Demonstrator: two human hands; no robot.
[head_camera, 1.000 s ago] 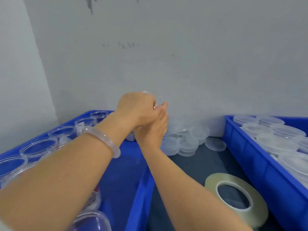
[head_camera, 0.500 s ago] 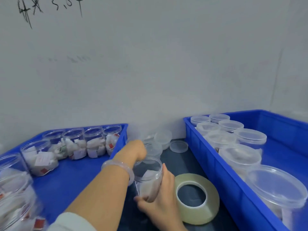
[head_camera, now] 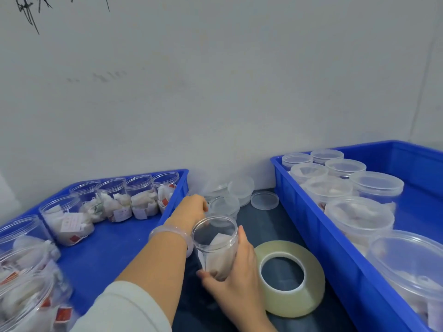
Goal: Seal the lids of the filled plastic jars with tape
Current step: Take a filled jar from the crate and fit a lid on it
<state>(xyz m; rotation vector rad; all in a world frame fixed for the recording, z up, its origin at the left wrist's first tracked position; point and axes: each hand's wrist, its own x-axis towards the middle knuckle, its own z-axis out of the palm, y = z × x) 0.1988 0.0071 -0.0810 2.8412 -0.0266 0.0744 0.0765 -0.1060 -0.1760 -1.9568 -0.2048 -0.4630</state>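
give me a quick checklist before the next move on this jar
1. Jar gripped by right hand: ok.
2. Jar filled: ok, white packets inside.
3. Lid on jar: not ok, its mouth is open.
4. Left hand holds a lid from the lids by the wall: cannot tell, it is at the pile but its fingers are hidden.
5. Tape close by: ok, lying flat beside the right hand.

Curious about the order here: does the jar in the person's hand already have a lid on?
No, the jar that the right hand holds has an open, bare mouth.
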